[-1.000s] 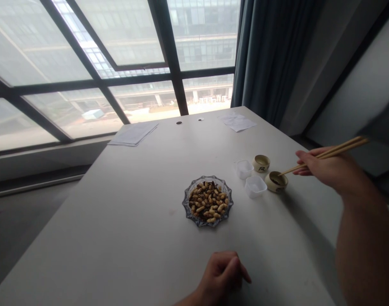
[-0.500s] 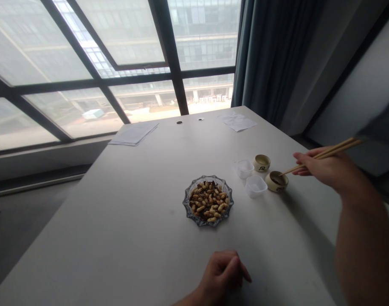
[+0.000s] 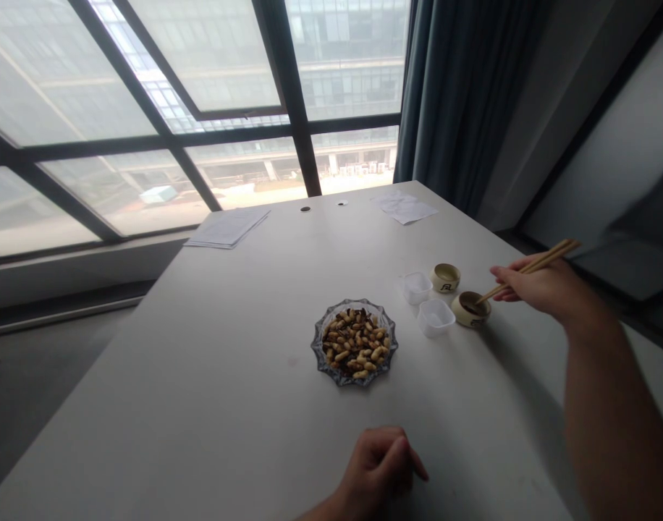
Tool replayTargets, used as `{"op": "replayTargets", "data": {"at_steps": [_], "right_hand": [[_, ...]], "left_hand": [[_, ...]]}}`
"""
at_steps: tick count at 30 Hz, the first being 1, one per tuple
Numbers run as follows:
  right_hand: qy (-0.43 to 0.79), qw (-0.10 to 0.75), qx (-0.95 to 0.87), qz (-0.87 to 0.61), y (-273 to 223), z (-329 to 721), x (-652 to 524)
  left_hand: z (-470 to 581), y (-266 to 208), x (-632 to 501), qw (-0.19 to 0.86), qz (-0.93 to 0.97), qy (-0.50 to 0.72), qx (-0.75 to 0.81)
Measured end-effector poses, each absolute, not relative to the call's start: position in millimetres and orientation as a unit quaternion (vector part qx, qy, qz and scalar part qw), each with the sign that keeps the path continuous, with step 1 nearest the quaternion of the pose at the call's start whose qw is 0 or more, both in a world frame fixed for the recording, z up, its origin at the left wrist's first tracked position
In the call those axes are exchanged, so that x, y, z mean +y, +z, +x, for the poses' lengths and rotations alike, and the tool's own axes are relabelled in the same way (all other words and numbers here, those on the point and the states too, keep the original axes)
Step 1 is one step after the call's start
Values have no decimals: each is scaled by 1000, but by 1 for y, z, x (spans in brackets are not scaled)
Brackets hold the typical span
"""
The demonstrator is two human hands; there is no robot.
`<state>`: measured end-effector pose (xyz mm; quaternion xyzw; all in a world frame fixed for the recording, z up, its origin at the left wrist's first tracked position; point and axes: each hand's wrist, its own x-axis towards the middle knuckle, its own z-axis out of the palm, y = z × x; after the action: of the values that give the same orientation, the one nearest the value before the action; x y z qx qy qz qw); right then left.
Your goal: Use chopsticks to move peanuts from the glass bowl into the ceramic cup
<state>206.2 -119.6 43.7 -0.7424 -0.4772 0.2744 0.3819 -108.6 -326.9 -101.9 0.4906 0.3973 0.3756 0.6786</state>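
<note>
Pinched in my right hand (image 3: 538,284) is a pair of wooden chopsticks (image 3: 555,255), slanting down to the left. Their tips reach into the nearer small cream bowl (image 3: 462,317), which has dark contents. A second cream bowl (image 3: 438,284) with a dark mark stands just behind it. My left hand (image 3: 379,467) rests loosely curled on the table near the front, holding nothing; one finger points right. Beyond that hand sits a scalloped glass dish (image 3: 318,353) of peanuts (image 3: 357,340) mixed with dark pieces.
Two clear plastic containers (image 3: 417,297) stand between the glass dish and the bowls on the white table (image 3: 245,362). Paper sheets (image 3: 226,229) lie at the far left, with more paper (image 3: 410,210) at the far right. Windows and a dark curtain (image 3: 451,94) rise behind.
My right hand has shifted slightly left, and the back ends of the chopsticks have swung left, so they stand steeper with tips still in the nearer bowl. My left hand has not moved.
</note>
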Motion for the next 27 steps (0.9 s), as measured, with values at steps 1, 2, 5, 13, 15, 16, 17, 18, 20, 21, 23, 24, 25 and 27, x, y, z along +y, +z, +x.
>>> {"op": "replayTargets", "data": {"at_steps": [1,2,5,13,15,16,17,18,20,21,23,24,25,27], "right_hand": [[267,375,-486,-743,42,207,-119],[259,368,-493,-744,42,208,-119],[260,357,-488,-753,47,210,-122],[261,377,-479,-749,58,218,-134],[265,385,-479,-743,58,219,-135],[269,386,-479,-741,58,218,-135],[273,384,-479,-740,58,217,-135],[276,382,-481,-739,58,215,-135],[279,374,-490,-736,60,211,-135],[280,366,-497,-735,61,210,-135],[279,344,-511,-737,63,210,-135],[277,338,-513,-739,63,211,-135],[274,338,-512,-741,64,212,-136],[265,355,-507,-739,66,215,-137]], "left_hand": [[-109,-102,-327,676,493,374,400],[-109,-102,-327,674,495,372,403],[-108,-101,-327,672,498,369,405],[-109,-96,-327,666,501,370,410],[-109,-96,-326,662,507,369,410],[-109,-96,-326,661,509,368,410],[-109,-97,-326,661,509,369,410],[-109,-98,-326,661,508,370,410],[-109,-101,-327,663,504,372,409],[-109,-102,-327,666,501,374,408],[-108,-103,-328,671,494,375,406],[-108,-103,-328,672,494,375,405],[-108,-102,-328,671,497,374,403],[-108,-100,-327,666,508,371,401]]}}
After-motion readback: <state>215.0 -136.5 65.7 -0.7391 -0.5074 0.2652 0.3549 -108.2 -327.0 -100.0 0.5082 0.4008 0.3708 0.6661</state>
